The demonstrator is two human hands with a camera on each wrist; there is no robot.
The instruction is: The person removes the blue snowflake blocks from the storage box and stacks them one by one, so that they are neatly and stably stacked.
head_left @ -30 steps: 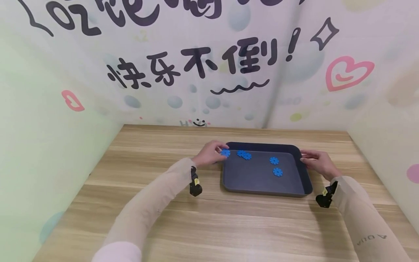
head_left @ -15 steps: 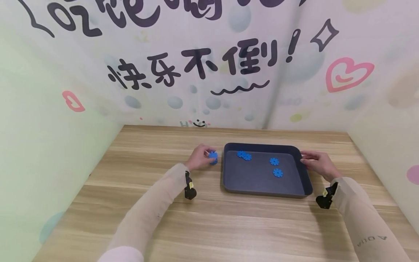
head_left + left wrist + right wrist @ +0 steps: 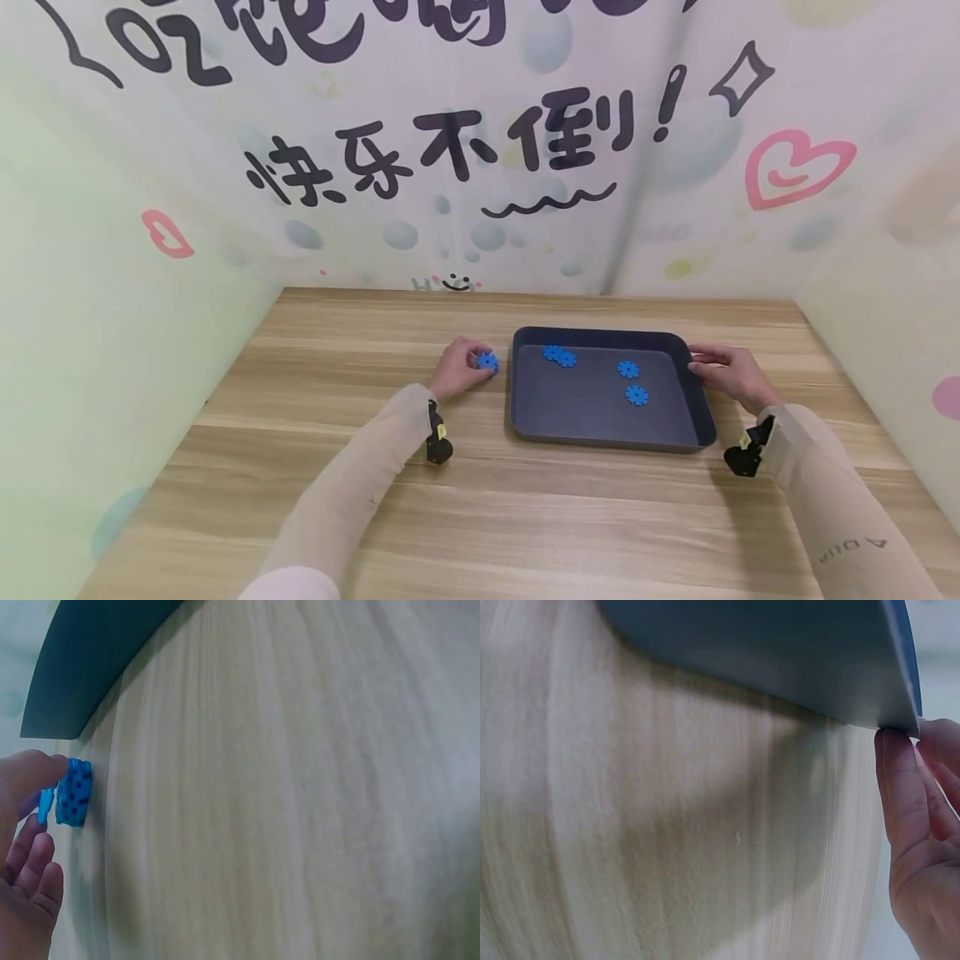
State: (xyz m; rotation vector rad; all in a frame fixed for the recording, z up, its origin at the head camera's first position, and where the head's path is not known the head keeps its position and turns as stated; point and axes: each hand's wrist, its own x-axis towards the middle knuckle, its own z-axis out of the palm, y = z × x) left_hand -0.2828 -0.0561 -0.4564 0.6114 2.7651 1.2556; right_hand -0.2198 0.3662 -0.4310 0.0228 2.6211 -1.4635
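Note:
My left hand point(image 3: 459, 367) is just left of the dark grey tray point(image 3: 611, 442). Its thumb and fingers pinch a blue notched plastic disc point(image 3: 46, 805), seen edge-on in the left wrist view. Right beside that disc, a stack of blue discs point(image 3: 75, 793) stands on the table; in the head view the hand partly hides it. My right hand point(image 3: 731, 375) grips the tray's right wall, thumb on one side and fingers on the other, as the right wrist view shows. Inside the tray lie two overlapping blue discs point(image 3: 559, 357) and two separate ones, a far disc point(image 3: 628, 369) and a near disc point(image 3: 637, 395).
Wood-grain table point(image 3: 570, 525) runs under everything. Behind it rises a printed wall point(image 3: 360, 225) with dark writing, and pale walls flank both sides. A small black camera point(image 3: 439, 442) is strapped to each wrist.
My left hand has moved left from the tray's far left corner, carrying a blue disc to the stack on the table. The right hand and tray stay where they were.

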